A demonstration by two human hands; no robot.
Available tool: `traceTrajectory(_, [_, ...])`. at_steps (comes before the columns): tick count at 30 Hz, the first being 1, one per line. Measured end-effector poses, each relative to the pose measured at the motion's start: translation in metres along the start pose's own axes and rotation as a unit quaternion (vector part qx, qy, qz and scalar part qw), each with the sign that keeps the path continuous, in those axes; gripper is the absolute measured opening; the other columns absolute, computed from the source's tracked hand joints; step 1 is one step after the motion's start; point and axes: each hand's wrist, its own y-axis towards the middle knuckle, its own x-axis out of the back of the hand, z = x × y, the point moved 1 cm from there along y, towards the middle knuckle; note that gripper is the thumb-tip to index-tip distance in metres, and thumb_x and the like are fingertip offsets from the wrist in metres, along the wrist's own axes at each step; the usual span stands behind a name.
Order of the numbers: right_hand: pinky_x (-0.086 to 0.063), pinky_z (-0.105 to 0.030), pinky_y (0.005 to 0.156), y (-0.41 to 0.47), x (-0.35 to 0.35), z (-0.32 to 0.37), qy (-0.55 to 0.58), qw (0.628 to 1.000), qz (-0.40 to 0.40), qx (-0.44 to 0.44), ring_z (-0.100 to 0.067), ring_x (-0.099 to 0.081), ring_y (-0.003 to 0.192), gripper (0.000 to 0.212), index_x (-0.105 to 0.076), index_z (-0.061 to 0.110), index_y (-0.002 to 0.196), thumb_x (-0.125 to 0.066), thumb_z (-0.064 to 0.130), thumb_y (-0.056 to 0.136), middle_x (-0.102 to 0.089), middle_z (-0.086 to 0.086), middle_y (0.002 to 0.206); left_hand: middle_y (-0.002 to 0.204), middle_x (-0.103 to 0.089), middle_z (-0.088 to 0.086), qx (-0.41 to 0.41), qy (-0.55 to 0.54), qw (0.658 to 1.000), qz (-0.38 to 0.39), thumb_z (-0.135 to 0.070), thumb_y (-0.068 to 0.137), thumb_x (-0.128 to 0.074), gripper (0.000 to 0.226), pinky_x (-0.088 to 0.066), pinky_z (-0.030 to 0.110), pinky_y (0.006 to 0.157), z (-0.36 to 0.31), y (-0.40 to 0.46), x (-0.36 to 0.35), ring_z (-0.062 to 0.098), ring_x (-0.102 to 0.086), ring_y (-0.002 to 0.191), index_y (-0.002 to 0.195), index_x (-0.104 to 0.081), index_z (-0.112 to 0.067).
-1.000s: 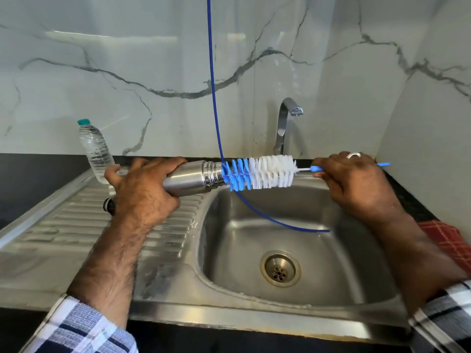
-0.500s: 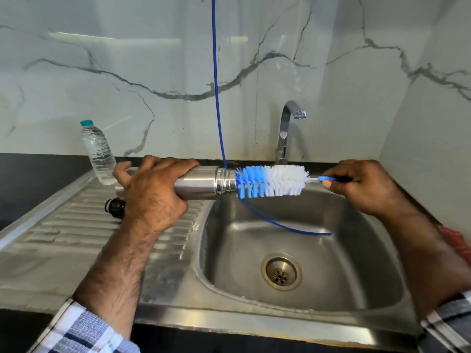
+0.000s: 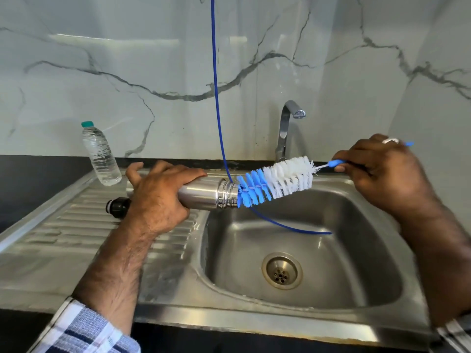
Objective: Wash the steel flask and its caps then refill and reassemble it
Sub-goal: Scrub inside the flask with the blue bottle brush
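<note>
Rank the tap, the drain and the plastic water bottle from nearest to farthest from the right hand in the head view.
1. Tap, just left of the right hand, behind the sink.
2. Drain, below it, in the basin.
3. Plastic water bottle, far left, on the drainboard.

Single head-worn view, angled forward-down, close over sink (image 3: 356,324); marble wall (image 3: 127,72) directly ahead.
</note>
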Motion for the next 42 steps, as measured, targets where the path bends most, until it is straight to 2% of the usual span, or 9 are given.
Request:
traceTrajectory(6, [-0.054,-0.035,0.083,-0.012,-0.034,-0.009,0.079,0.976,0.148,-0.142,-0.025,-0.07,0.089,0.018,-0.085,0.028,0.107,-0.083,0.031,0.09,-0.078,0.004,0.094,0.123,-0.073,-0.018,0.053,0.023,0.995,-0.081,-0.018,0.053,-0.092,0.085,-0.024,0.057,0.107,-0.006,0.001,0.006,0.019,-0.058,0.117,0.13,-0.069,-0.045])
traceTrajectory(10, [-0.049,-0.028,0.075,-0.004,-0.016,0.016,0.099,0.964,0.234,-0.083,-0.012,-0.067,0.082,0.016,-0.085,0.029,0.095,-0.091,0.033,0.081,-0.073,0.015,0.085,0.118,-0.075,-0.013,0.122,0.065,0.986,-0.089,-0.017,0.059,-0.091,0.076,-0.03,0.063,0.104,0.002,0.001,0.01,0.02,-0.055,0.115,0.127,-0.068,-0.044])
traceTrajectory(16, [-0.054,-0.05,0.087,0.003,0.016,0.012,-0.006,0.998,0.065,-0.019,-0.027,-0.072,0.084,0.017,-0.085,0.03,0.099,-0.077,0.041,0.089,-0.077,0.01,0.084,0.124,-0.073,-0.019,0.067,0.038,0.997,-0.026,-0.02,0.051,-0.095,0.086,-0.025,0.059,0.107,0.004,0.001,0.004,0.018,-0.056,0.116,0.128,-0.068,-0.047])
traceTrajectory(21, [-0.034,-0.053,0.106,-0.005,-0.003,0.001,-0.062,0.991,0.024,-0.115,-0.029,-0.072,0.097,0.031,-0.084,0.031,0.102,-0.063,0.049,0.089,-0.081,0.007,0.096,0.118,-0.074,-0.018,-0.02,-0.011,0.998,-0.063,-0.018,0.042,-0.097,0.089,-0.023,0.062,0.107,-0.002,0.001,-0.003,0.02,-0.061,0.112,0.124,-0.072,-0.045])
traceTrajectory(25, [-0.025,-0.045,0.111,-0.002,-0.02,0.008,-0.069,0.953,0.215,-0.203,-0.017,-0.064,0.114,0.023,-0.079,0.044,0.107,-0.068,0.06,0.094,-0.078,0.013,0.105,0.121,-0.074,-0.016,0.035,-0.012,0.993,-0.115,-0.014,0.052,-0.092,0.081,-0.026,0.062,0.107,-0.004,0.0,0.0,0.022,-0.059,0.117,0.126,-0.072,-0.041])
traceTrajectory(30, [-0.03,-0.038,0.1,0.002,-0.006,0.035,-0.036,0.915,0.372,-0.148,-0.006,-0.062,0.096,0.022,-0.08,0.041,0.095,-0.076,0.061,0.087,-0.072,0.02,0.087,0.12,-0.075,-0.014,0.116,0.03,0.988,-0.093,-0.011,0.059,-0.088,0.081,-0.034,0.065,0.108,0.016,0.003,-0.001,0.021,-0.052,0.117,0.13,-0.066,-0.043])
traceTrajectory(33, [-0.029,-0.037,0.099,0.007,0.022,0.041,-0.061,0.934,0.331,-0.123,-0.006,-0.062,0.1,0.017,-0.08,0.046,0.099,-0.073,0.059,0.09,-0.073,0.025,0.094,0.12,-0.075,-0.015,0.126,0.041,0.989,-0.06,-0.013,0.058,-0.09,0.081,-0.033,0.065,0.108,0.016,0.003,0.0,0.022,-0.052,0.118,0.129,-0.067,-0.045])
traceTrajectory(38, [-0.024,-0.047,0.103,0.007,0.023,0.024,-0.109,0.986,0.063,-0.111,-0.023,-0.064,0.107,0.01,-0.082,0.041,0.098,-0.073,0.043,0.095,-0.078,0.016,0.097,0.122,-0.073,-0.017,0.054,0.021,0.998,-0.022,-0.015,0.048,-0.093,0.088,-0.024,0.058,0.105,0.011,0.003,-0.003,0.021,-0.057,0.116,0.127,-0.069,-0.046])
traceTrajectory(42, [-0.027,-0.049,0.104,-0.003,-0.006,0.003,-0.087,0.983,0.043,-0.156,-0.028,-0.068,0.103,0.025,-0.083,0.035,0.104,-0.062,0.045,0.094,-0.081,0.008,0.1,0.119,-0.072,-0.02,0.012,-0.041,0.998,-0.049,-0.016,0.04,-0.098,0.093,-0.024,0.058,0.105,0.008,0.001,-0.008,0.019,-0.06,0.115,0.124,-0.071,-0.046])
